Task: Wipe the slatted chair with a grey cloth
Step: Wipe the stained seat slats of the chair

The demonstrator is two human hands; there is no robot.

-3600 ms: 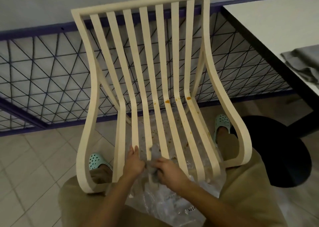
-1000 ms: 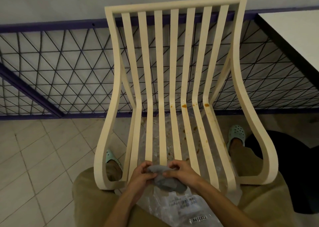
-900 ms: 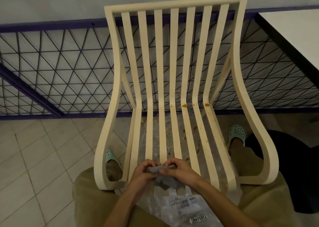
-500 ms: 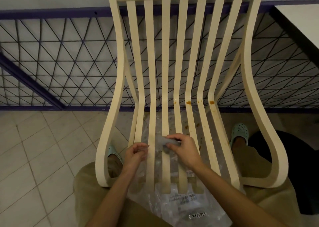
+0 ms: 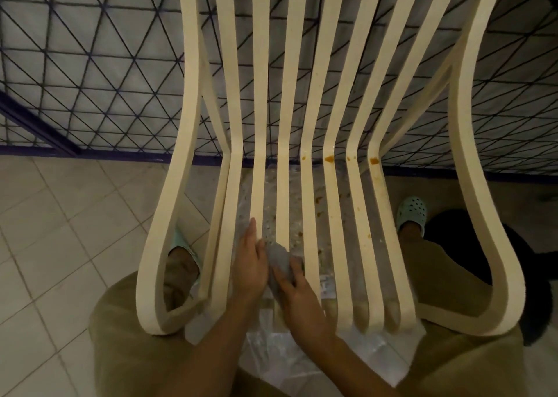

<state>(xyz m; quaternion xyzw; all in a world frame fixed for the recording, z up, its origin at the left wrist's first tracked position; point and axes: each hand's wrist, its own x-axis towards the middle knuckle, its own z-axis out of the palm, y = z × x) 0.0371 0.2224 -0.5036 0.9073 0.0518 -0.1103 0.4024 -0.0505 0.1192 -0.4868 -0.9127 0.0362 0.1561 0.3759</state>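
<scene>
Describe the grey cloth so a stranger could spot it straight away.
Find the cream slatted chair filling the view, then follow its seat slats down toward the near edge, where two hands meet. The grey cloth is the crumpled wad between them, gripped by the right hand beside the flat left hand; it is the only grey thing among pale slats.

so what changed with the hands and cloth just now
The left hand let go of the crumpled grey cloth and now lies flat along a slat of the cream slatted chair. The right hand alone grips it, moved up onto the seat slats. The orange stains remain.
</scene>
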